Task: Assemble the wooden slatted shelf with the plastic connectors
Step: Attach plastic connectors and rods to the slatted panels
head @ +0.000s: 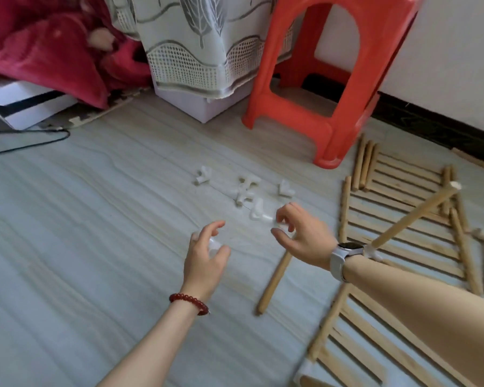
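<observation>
My left hand (207, 254) hovers over the floor with a white plastic connector (214, 244) held between thumb and curled fingers. My right hand (299, 233) is beside it, fingers curled round another white connector (280, 225). Several loose white connectors (246, 191) lie on the floor just beyond both hands. A wooden rod (274, 283) lies below my right hand. A second rod (414, 217) stands tilted up from a connector (372, 251) beside my right wrist. Wooden slatted panels (403, 202) lie flat at the right, another slatted panel (375, 344) under my right forearm.
An orange plastic stool (333, 88) stands behind the connectors. A cloth-covered white box (201, 65) and a red blanket (48, 51) are at the back left. A black cable (34, 143) runs along the floor at the left. Loose rods (362, 166) lie by the stool.
</observation>
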`<state>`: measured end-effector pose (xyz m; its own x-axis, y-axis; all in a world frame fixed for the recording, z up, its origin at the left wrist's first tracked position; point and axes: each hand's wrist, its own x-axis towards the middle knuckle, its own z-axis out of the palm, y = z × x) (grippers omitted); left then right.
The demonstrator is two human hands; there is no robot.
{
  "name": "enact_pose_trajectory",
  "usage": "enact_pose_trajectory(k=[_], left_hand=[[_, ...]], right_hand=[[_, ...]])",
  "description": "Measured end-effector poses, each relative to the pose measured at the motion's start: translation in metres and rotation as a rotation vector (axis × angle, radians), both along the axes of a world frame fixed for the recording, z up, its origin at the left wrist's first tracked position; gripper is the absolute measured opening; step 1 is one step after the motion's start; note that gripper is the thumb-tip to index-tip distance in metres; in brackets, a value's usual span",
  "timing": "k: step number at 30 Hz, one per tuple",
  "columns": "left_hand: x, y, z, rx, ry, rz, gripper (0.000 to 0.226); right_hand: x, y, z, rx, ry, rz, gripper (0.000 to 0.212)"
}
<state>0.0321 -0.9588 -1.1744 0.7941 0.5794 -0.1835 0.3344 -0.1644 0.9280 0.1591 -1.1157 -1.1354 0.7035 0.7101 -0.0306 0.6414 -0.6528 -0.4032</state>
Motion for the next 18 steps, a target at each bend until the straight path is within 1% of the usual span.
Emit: enact_pose_trajectory(k=[2,4,5,7,9,11,14,16,18], left_hand=[[0.013,-0.008,0.028,-0.042,-0.019,-0.055,0.043],[0.017,-0.015,0.059,0.026,0.019,-0.075,0.042],[0.018,-0.015,0.067,0.067,0.055,-0.055,0.044],[0.010,-0.020,0.087,0.134,0.106,-0.051,0.051],[0.007,-0.027,0.099,0.163,0.093,-0.114,0.063],[0.015,-0.034,0.110,0.216,0.080,-0.233,0.068],[0.036,-0.035,0.115,0.407,0.141,-0.344,0.055],[0.044,-0.025,0.090,0.528,0.271,-0.411,0.056],[0.040,-0.016,0.049,0.551,0.451,-0.542,0.061]], right_hand=[[-0.010,-0.021,0.032,0.060,-0.079,0.004,0.020],[-0.024,-0.049,0.069,0.045,-0.155,0.032,0.023],[-0.028,-0.061,0.080,0.019,-0.160,0.037,0.023],[-0.040,-0.087,0.104,-0.021,-0.107,-0.007,0.024],[-0.046,-0.105,0.119,-0.094,-0.057,-0.040,0.028],[-0.046,-0.109,0.121,-0.142,-0.036,-0.059,0.033],[-0.032,-0.102,0.113,-0.129,-0.013,-0.108,0.039],[-0.018,-0.096,0.092,-0.124,0.038,-0.122,0.042],[-0.008,-0.090,0.063,-0.140,0.114,-0.113,0.044]])
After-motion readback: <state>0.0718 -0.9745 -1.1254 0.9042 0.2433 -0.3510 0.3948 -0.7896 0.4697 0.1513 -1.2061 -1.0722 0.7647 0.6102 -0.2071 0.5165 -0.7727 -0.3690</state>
